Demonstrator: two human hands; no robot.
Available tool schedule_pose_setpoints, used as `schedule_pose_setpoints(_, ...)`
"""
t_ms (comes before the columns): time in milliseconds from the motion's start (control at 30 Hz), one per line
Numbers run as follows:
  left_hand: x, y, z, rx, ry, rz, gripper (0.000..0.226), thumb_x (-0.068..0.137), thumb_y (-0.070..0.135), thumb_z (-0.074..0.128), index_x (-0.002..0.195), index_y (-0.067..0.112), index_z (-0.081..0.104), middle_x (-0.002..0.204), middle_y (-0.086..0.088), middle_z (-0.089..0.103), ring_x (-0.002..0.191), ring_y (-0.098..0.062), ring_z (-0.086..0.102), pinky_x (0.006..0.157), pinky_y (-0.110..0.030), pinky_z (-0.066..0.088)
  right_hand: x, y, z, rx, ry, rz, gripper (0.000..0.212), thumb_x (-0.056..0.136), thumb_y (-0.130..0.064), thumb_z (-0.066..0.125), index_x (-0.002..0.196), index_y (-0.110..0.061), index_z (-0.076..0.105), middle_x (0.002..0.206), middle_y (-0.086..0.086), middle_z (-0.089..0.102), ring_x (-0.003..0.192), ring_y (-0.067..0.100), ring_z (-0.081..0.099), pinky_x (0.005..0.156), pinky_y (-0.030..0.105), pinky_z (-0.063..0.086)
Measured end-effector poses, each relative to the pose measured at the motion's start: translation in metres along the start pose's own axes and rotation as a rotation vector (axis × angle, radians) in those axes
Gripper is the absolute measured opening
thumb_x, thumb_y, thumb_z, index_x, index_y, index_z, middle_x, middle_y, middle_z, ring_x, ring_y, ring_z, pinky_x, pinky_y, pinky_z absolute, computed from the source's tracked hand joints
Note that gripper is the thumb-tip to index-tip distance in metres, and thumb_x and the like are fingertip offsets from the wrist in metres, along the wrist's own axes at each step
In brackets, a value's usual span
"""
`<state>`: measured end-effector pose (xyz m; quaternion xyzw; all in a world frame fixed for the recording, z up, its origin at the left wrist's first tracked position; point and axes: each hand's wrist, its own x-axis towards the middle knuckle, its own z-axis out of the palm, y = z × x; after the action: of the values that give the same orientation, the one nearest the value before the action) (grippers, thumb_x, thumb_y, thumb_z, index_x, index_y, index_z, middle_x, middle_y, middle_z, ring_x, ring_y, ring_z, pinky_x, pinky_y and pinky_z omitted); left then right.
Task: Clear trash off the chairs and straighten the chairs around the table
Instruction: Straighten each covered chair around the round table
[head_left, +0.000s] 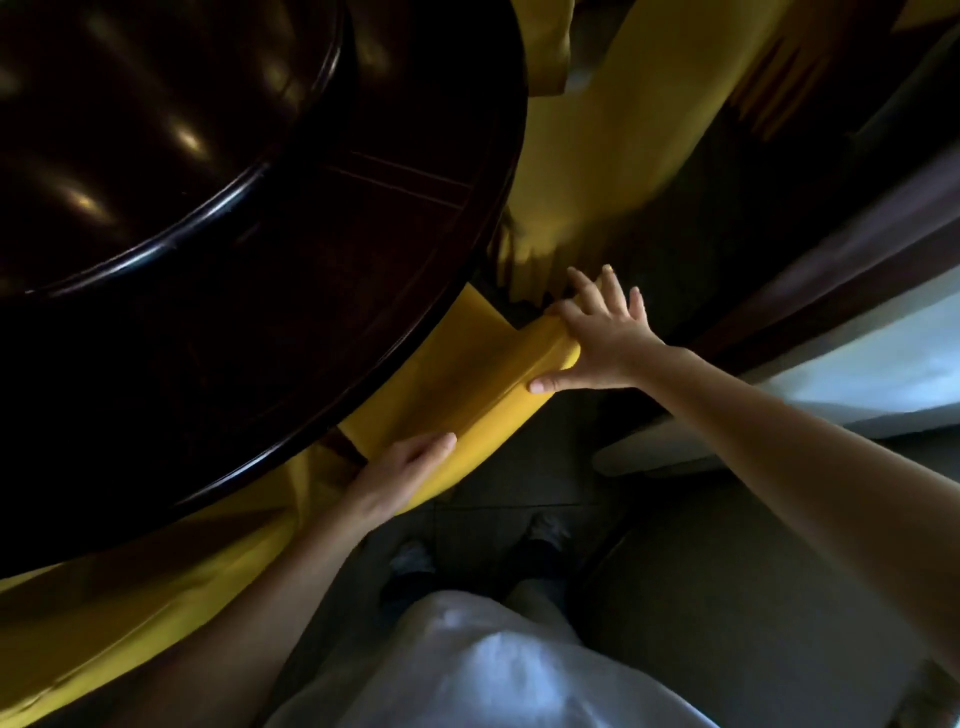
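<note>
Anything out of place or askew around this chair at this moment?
Only the yellow chair cover: it is creased and bunched at the top corner by the right hand. The left hand rests on the other end. No trash or spill shows.

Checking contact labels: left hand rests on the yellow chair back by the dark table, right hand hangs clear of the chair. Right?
Not quite. In the head view the right hand is also on the yellow chair back, fingers spread over its end. The left hand does rest on it, beside the dark table.
</note>
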<state>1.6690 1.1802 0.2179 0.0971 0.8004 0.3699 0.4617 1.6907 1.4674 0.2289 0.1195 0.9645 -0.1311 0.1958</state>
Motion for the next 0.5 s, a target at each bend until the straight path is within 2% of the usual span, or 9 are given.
schedule_pose_setpoints(67,-0.004,0.003,-0.003,0.049,-0.071,-0.001,0.09,0.07,0.082,0.043,0.141,0.028,0.038,0.147,0.006,0.039,0.135,-0.015,0.035,0.109,-0.028,0.029,0.005,0.0,-0.006,-0.04,-0.038,-0.105,0.112,0.05,-0.09,0.051,0.145,-0.035,0.029,0.16,0.0,-0.007,0.143,0.032,-0.023,0.109,0.069,-0.006)
schedule_pose_setpoints(100,-0.005,0.005,-0.003,0.077,-0.086,-0.001,0.096,0.064,0.086,0.044,0.141,0.03,0.037,0.147,0.007,0.038,0.135,-0.015,0.035,0.108,-0.029,0.03,0.008,0.001,-0.008,-0.041,-0.053,-0.152,0.106,0.054,-0.087,0.054,0.144,-0.036,0.031,0.16,-0.002,-0.004,0.144,0.029,-0.022,0.108,0.071,-0.005)
schedule_pose_setpoints(233,-0.009,0.013,0.003,0.089,-0.051,-0.051,0.075,0.078,0.069,0.048,0.141,0.03,0.037,0.143,0.008,0.039,0.134,-0.018,0.035,0.106,-0.032,0.031,0.013,0.009,-0.009,-0.043,-0.073,-0.264,0.094,0.059,-0.076,0.065,0.141,-0.041,0.037,0.159,-0.008,0.001,0.145,0.024,-0.018,0.105,0.075,-0.003)
schedule_pose_setpoints(367,-0.006,0.021,0.011,0.091,-0.005,-0.133,0.055,0.091,0.047,0.048,0.134,0.013,0.047,0.14,-0.012,0.048,0.129,-0.03,0.043,0.103,-0.037,0.036,0.016,0.018,-0.009,-0.027,-0.039,-0.328,0.078,0.062,-0.069,0.07,0.132,-0.043,0.046,0.157,-0.008,0.008,0.145,0.023,-0.011,0.105,0.074,-0.002)
schedule_pose_setpoints(433,-0.003,0.025,0.015,0.099,0.025,-0.156,0.056,0.09,0.048,0.049,0.133,0.011,0.049,0.137,-0.014,0.051,0.127,-0.032,0.046,0.103,-0.039,0.037,0.019,0.025,-0.01,-0.026,-0.025,-0.36,0.072,0.064,-0.068,0.069,0.128,-0.044,0.049,0.157,-0.009,0.009,0.145,0.022,-0.01,0.105,0.073,-0.002)
schedule_pose_setpoints(500,0.001,0.022,0.016,0.145,0.041,-0.166,0.062,0.086,0.058,0.05,0.131,0.016,0.051,0.135,-0.012,0.052,0.125,-0.031,0.048,0.104,-0.042,0.039,0.02,0.029,-0.011,-0.02,-0.018,-0.374,0.071,0.064,-0.068,0.069,0.127,-0.042,0.05,0.157,-0.009,0.009,0.145,0.022,-0.009,0.105,0.073,-0.003)
